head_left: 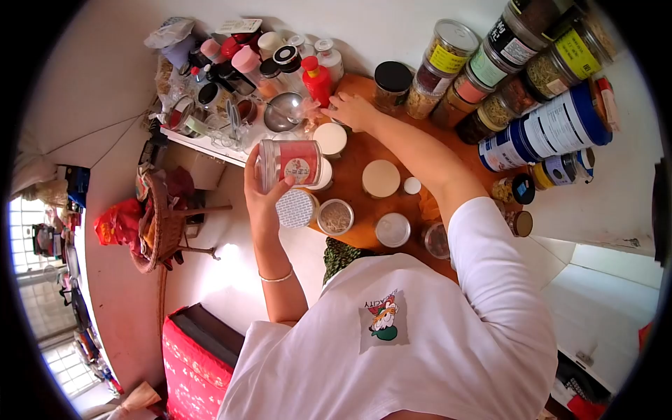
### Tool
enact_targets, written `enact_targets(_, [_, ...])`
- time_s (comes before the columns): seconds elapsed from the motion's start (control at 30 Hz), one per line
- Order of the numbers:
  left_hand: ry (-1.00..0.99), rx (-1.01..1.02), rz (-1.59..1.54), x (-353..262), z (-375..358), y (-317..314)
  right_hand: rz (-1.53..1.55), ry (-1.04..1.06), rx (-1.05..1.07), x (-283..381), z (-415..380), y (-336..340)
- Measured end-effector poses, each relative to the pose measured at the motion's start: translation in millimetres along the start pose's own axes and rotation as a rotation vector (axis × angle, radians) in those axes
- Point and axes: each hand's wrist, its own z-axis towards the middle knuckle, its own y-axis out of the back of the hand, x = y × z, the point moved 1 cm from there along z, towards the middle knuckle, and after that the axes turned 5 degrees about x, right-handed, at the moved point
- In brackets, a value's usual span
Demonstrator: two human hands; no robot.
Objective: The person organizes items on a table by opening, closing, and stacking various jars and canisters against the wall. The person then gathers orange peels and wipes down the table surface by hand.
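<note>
My left hand [262, 189] is wrapped round a clear jar [299, 162] with a red label, held up on its side above the table's left edge. My right hand [352, 112] reaches to the far side of the wooden table [360, 150], fingers apart, beside a red bottle [317, 80]. What lies under its palm is mostly hidden. Close by are a cream-lidded jar [330, 139] and a metal bowl [283, 112]. Nearer my body stand a white-patterned lid [296, 208], an open jar of dry contents [336, 217] and a large cream lid [381, 178].
Stacked jars [490, 73] and large blue-and-white cans [553, 126] line the right side. A black-lidded jar [393, 78] stands at the back. Bottles and cups crowd the white shelf [210, 145] at left. A wicker basket [162, 224] and a red-covered seat [196, 360] are lower left.
</note>
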Motion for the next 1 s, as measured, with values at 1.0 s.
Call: enact_targets(1.0, [-0.002, 0.045, 0.032, -1.4, -14.6, 2.9, -0.184, -0.426, 0.230, -145.0, -145.0, 310.1])
